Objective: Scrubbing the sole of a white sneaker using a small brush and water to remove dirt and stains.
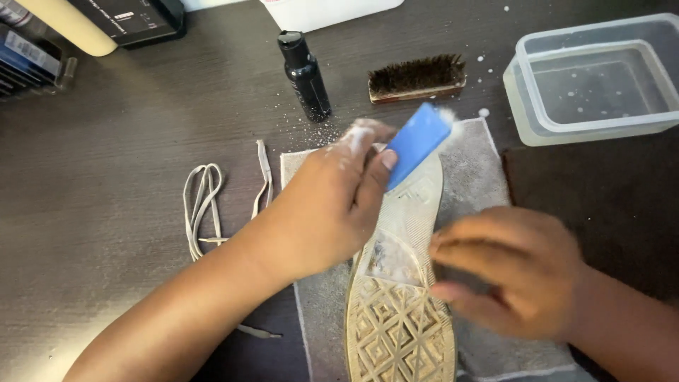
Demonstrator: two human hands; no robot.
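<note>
1. Left hand (332, 205): closed around a blue brush (417, 143), thumb along its near side, foam on the knuckles; brush pressed to the toe end of the sole.
2. Shoe (399, 297): lying sole up on a grey towel (481, 177), toe toward the far edge of the desk (127, 233), heel toward the near edge; diamond tread at the heel, worn smooth patch near the toe, white foam at the tip.
3. Right hand (506, 272): blurred, fingers curled against the right side of the shoe at mid-length; grip not determinable.
4. Towel: spread at the middle of the desk, reaching the near edge, damp and speckled.
5. Grey shoelaces (205, 205): loose on the desk, just left of the towel.
6. Black bottle (305, 74): upright, capped, beyond the towel toward the far edge.
7. Wooden bristle brush (417, 78): on its side, right of the bottle, apart from it.
8. Clear plastic tub (594, 78): at the far right corner, water inside, foam flecks nearby.
</note>
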